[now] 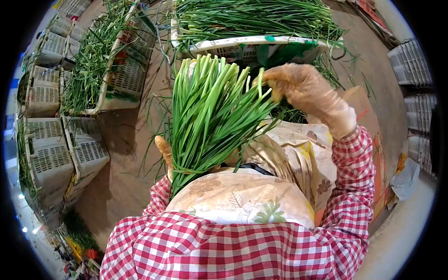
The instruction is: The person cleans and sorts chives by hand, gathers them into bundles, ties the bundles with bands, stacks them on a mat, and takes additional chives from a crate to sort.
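A thick bunch of garlic chives [205,116] stands before my body, its pale cut stem ends up and the leaves hanging down toward my lap. My gloved left hand [164,151] is wrapped round the lower left of the bunch; the thumb shows, and the leaves hide most of the fingers. At the upper right edge, my right hand [305,91], in a stained tan glove, has its fingertips closed on a few chive stalks [260,84] that lean away from the rest. A floral apron [233,193] covers my lap below the leaves.
Ahead, a white crate [210,45] is heaped with chives [252,18]. Another crate [128,70] at left holds loose green leaves [91,60]. Perforated white crates [49,144] stand farther left, with stacked crates [410,63] at right. Leaf scraps lie on the brown floor [123,172].
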Demonstrator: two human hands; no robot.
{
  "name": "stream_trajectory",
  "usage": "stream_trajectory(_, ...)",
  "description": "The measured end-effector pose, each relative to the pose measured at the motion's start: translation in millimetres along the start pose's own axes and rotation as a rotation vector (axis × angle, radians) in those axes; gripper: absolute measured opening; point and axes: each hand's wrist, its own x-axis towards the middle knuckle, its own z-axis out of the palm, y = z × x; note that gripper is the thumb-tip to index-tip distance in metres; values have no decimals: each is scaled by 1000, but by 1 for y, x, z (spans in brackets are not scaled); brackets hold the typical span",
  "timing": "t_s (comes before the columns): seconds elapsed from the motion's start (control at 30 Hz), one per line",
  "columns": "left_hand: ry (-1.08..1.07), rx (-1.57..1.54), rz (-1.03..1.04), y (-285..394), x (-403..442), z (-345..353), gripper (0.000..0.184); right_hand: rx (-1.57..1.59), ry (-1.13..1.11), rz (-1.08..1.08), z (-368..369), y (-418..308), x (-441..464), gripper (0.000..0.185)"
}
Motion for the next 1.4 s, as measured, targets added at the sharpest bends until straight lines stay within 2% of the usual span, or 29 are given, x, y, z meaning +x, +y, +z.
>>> stream_trajectory(0.07,3,-8,2,-1,0,1,101,-164,223,-48,-13,9,-3,17)
stream_trajectory(0.13,1,-3,1,0,2,2,101,-376,433,-204,-41,38,-4,15)
stream_trajectory(0.2,-1,-2,1,-1,5,1,100,-577,721,-175,-67,56,-12,18)
stream_trajectory(0.23,-2,-7,2,-1,5,0,100,-520,818,-132,-76,69,-17,19)
stream_trajectory(0.27,-8,-7,4,-1,3,0,100,-518,820,-142,-80,84,-22,19)
stream_trajectory(0.33,-17,-9,10,-2,5,-1,100,-480,901,126,-79,102,-26,19)
stream_trajectory(0.37,-16,-6,11,-2,5,-1,100,-51,811,249,-76,105,-31,21)
stream_trajectory(0.4,-13,-2,13,-2,7,-1,100,-53,813,245,-70,104,-33,21)
stream_trajectory(0.47,-5,6,14,-3,14,-1,99,508,666,87,-62,98,-37,27)
stream_trajectory(0.53,-10,4,15,-3,17,-1,99,736,436,-16,-62,90,-39,32)
stream_trajectory(0.6,-12,-3,12,-3,17,1,99,765,495,56,-57,70,-43,38)
stream_trajectory(0.67,-11,-4,12,-3,21,1,99,964,313,-99,-54,62,-42,42)
stream_trajectory(0.7,-11,-11,11,-4,19,2,98,915,393,-81,-53,65,-42,44)
stream_trajectory(0.73,-14,-11,10,-4,20,3,98,922,346,-37,-59,67,-43,43)
stream_trajectory(0.77,-14,-11,11,-4,19,4,98,896,516,26,-61,66,-46,42)
stream_trajectory(0.83,-25,-19,17,-5,17,4,98,518,818,64,-75,71,-48,35)
stream_trajectory(0.87,-33,-23,24,-4,14,3,98,21,952,30,-93,90,-54,33)
stream_trajectory(0.93,-45,-27,35,-3,14,4,97,-484,1040,-15,-99,83,-52,32)
stream_trajectory(0.97,-49,-22,36,-4,17,4,97,-558,1085,-116,-101,71,-57,33)
stream_trajectory(1.03,-53,-29,49,-3,18,4,97,-257,990,-160,-73,22,-53,41)
stream_trajectory(1.1,-58,-27,55,-1,19,4,97,105,834,-97,-24,-14,-48,48)
stream_trajectory(1.2,-66,-30,62,0,22,5,96,-594,220,-199,34,-15,-37,68)
stream_trajectory(1.27,-67,-27,59,0,23,5,96,-871,-42,-76,67,-16,-21,59)
stream_trajectory(1.33,-69,-29,63,1,24,5,96,-551,-119,-51,85,-9,-18,28)
stream_trajectory(1.4,-72,-34,77,3,20,4,96,-251,-252,-126,71,-11,-33,16)
